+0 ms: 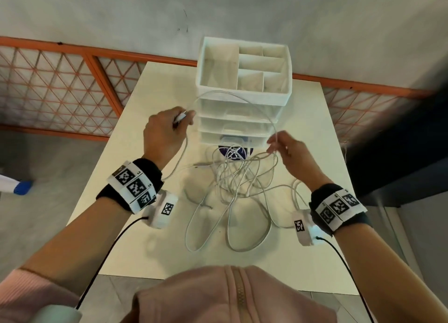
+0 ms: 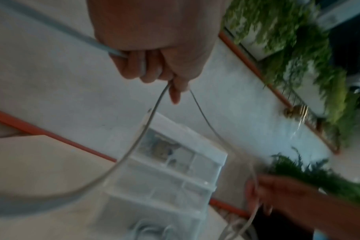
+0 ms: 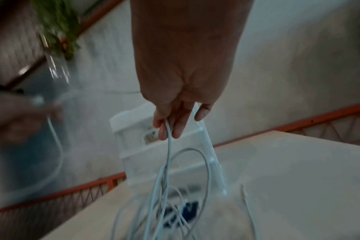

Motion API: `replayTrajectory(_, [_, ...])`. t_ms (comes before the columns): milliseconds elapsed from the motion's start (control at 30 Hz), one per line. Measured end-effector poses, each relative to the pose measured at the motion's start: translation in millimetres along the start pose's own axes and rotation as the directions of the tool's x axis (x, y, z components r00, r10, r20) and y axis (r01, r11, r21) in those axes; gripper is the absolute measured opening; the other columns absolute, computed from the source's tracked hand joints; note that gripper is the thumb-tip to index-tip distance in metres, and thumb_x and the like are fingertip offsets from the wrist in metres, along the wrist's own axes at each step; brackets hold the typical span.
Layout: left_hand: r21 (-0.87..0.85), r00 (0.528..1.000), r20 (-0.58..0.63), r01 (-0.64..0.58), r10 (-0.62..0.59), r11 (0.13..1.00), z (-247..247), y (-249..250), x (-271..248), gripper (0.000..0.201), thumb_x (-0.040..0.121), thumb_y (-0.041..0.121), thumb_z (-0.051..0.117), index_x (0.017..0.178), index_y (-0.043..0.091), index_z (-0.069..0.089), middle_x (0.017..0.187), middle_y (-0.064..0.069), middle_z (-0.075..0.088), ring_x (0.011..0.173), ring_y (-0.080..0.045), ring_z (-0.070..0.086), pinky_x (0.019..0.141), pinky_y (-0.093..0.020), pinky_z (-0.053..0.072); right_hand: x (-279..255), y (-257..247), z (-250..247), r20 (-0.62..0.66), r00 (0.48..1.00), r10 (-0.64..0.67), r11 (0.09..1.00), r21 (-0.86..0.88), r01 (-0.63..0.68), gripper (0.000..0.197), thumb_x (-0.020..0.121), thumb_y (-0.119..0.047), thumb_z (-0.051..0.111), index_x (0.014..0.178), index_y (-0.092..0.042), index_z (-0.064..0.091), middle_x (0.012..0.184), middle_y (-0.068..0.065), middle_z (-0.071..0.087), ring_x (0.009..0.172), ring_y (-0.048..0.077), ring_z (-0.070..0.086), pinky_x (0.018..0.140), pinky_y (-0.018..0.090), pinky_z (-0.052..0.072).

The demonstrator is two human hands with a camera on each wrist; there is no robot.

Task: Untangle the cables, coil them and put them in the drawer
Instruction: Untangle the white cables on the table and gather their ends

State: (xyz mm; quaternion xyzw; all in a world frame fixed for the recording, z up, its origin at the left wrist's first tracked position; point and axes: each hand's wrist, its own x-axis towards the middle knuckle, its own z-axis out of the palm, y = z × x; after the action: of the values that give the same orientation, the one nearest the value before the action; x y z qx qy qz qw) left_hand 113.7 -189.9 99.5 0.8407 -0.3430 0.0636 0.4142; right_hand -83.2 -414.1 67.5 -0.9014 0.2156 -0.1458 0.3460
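Observation:
A tangle of white cables [image 1: 232,184] lies on the pale table [image 1: 315,238] in front of a white drawer unit [image 1: 242,119]. My left hand [image 1: 167,131] is raised left of the unit and grips one white cable near its plug end [image 2: 144,66]. That cable arcs [image 1: 232,96] across the unit's front to my right hand [image 1: 286,148], which pinches it [image 3: 167,128] between its fingers above the tangle. Loops hang from the right hand [image 3: 175,118] down to the pile [image 3: 175,203]. All the drawers look closed.
The drawer unit carries an open divided tray [image 1: 244,65] on top. A purple round thing [image 1: 236,152] lies under the cables at the unit's foot. An orange lattice railing [image 1: 60,80] runs behind the table, with a grey wall beyond and green plants [image 2: 298,48].

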Motion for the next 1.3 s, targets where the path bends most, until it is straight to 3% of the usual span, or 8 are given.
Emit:
replayTrajectory(100, [0.159,0.968,0.15,0.179,-0.203,0.971,0.6,-24.5,-9.1,0.029,0.092,0.039,0.055,0.08,0.017,0.07,0.084,-0.009,0.071,0.084,-0.033,0.064,0.064,-0.028,0.037,8.0,-27.2,-22.5,-0.244,0.964,-0.104,0.989,0.074,0.125,0.016,0.099,-0.009,0.039,0.105,-0.004,0.053,0.077,0.003,0.066,0.069,0.006,0.062,0.065,0.007,0.044])
replayTrajectory(233, [0.255,0.896,0.319,0.234,-0.31,0.938,-0.3,-29.3,-15.9,0.03,0.085,0.043,0.063,0.099,0.017,0.069,0.091,-0.012,0.067,0.094,-0.034,0.061,0.07,-0.03,0.04,14.2,-56.3,-41.2,-0.338,0.921,-0.192,0.967,0.094,0.236,0.02,0.098,-0.011,0.042,0.106,-0.004,0.059,0.085,-0.009,0.062,0.06,0.008,0.053,0.06,0.012,0.046])
replayTrajectory(400, [-0.294,0.966,0.244,0.155,-0.083,0.943,-0.3,8.7,-16.2,0.041,0.078,0.032,0.073,0.115,0.021,0.062,0.052,0.004,0.031,0.047,-0.007,0.03,0.049,-0.011,0.026,14.9,-65.1,-19.5,-0.128,0.923,-0.363,0.926,0.059,0.373,0.023,0.094,-0.018,0.053,0.107,-0.007,0.067,0.093,0.004,0.066,0.069,0.0,0.053,0.065,0.012,0.042])
replayTrajectory(500, [-0.337,0.933,0.351,0.049,0.077,0.94,7.8,37.2,-14.3,0.024,0.082,0.023,0.071,0.105,0.018,0.066,0.046,0.012,0.044,0.047,0.0,0.039,0.052,-0.007,0.028,13.5,-75.4,0.0,-0.034,0.917,-0.398,0.913,0.078,0.4,0.02,0.092,-0.014,0.056,0.106,-0.007,0.069,0.084,0.003,0.061,0.068,0.009,0.054,0.067,0.011,0.039])
replayTrajectory(700, [-0.264,0.893,0.412,-0.07,0.178,0.962,12.2,28.9,-7.8,0.024,0.091,0.04,0.054,0.073,0.026,0.061,0.063,-0.016,0.055,0.055,-0.02,0.039,0.058,-0.03,0.03,9.9,-67.1,-4.0,0.038,0.967,-0.253,0.955,0.166,0.244,0.011,0.09,-0.02,0.061,0.094,-0.01,0.066,0.073,0.004,0.062,0.064,0.02,0.056,0.064,0.025,0.045])
replayTrajectory(833, [-0.283,0.945,0.235,-0.158,0.228,0.946,-6.0,27.3,-0.7,0.033,0.09,0.046,0.047,0.075,0.02,0.058,0.057,0.006,0.051,0.051,-0.011,0.035,0.054,-0.027,0.028,2.2,-11.5,12.0,0.204,0.971,-0.122,0.99,-0.039,0.133,0.019,0.092,-0.017,0.057,0.094,0.0,0.065,0.09,0.012,0.068,0.085,0.029,0.064,0.074,0.02,0.044])
replayTrajectory(1000, [-0.129,0.934,0.205,-0.271,0.293,0.954,-17.0,17.7,-3.7,0.03,0.094,0.04,0.05,0.079,0.016,0.06,0.052,-0.001,0.042,0.049,-0.017,0.034,0.051,-0.029,0.029,-9.3,12.7,26.4,0.197,0.98,0.021,0.997,-0.071,-0.008,0.016,0.099,-0.011,0.041,0.099,-0.005,0.056,0.097,0.003,0.067,0.091,0.028,0.063,0.081,0.034,0.045])
replayTrajectory(1300, [0.084,0.96,0.269,-0.108,0.082,0.991,-24.2,-12.2,-12.7,0.031,0.098,0.042,0.039,0.076,0.02,0.038,0.049,0.001,0.035,0.052,-0.028,0.04,0.052,-0.031,0.029,14.7,-33.0,-3.7,-0.336,0.901,-0.274,0.957,-0.192,0.219,0.024,0.096,-0.009,0.026,0.111,-0.008,0.045,0.102,0.013,0.063,0.074,0.019,0.054,0.06,0.03,0.045])
